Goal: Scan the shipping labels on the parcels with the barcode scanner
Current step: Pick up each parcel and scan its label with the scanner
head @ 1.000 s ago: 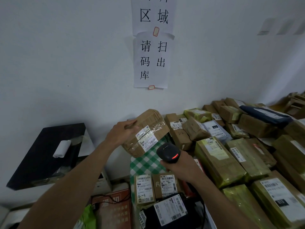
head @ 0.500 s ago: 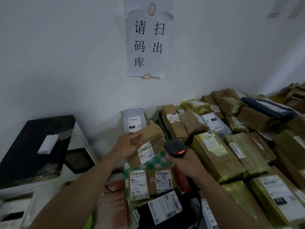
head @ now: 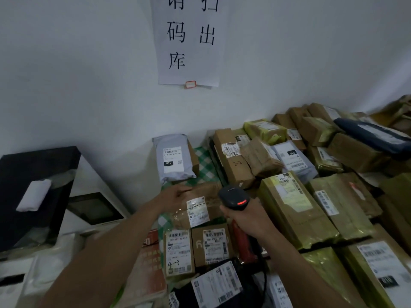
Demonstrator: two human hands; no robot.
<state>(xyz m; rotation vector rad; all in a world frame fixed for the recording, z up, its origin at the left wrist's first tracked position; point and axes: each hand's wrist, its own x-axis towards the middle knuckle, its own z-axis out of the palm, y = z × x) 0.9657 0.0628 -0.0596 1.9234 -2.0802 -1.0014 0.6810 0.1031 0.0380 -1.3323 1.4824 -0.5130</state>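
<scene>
A brown taped parcel with a white shipping label lies on the green checked cloth. My left hand rests on its left top edge, fingers laid along it. My right hand grips a black barcode scanner with a red light, its head just right of that parcel. Two small cardboard boxes with labels sit in front. A grey mailer bag leans on the wall behind.
Many brown and yellow-green parcels fill the table to the right. A black mailer lies near the front. A black and white machine stands at the left. A paper sign hangs on the wall.
My left hand has lowered the brown parcel from the air onto the checked cloth. The grey mailer bag behind it came into view. The scanner stayed beside the parcel.
</scene>
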